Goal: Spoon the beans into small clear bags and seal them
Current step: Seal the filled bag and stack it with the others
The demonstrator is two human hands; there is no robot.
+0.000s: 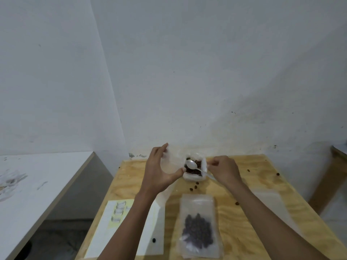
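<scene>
A small clear container of dark beans stands at the far edge of the wooden table. My right hand grips the handle of a white plastic spoon, whose bowl sits over the beans. My left hand holds an empty clear bag upright between thumb and fingers, just left of the container. A filled clear bag of beans lies flat on the table near me.
Loose beans are scattered on the table, some near the container, some at the right. A white sheet with a yellow label lies at the left, one bean on it. More empty bags lie at the right. A white bench stands left.
</scene>
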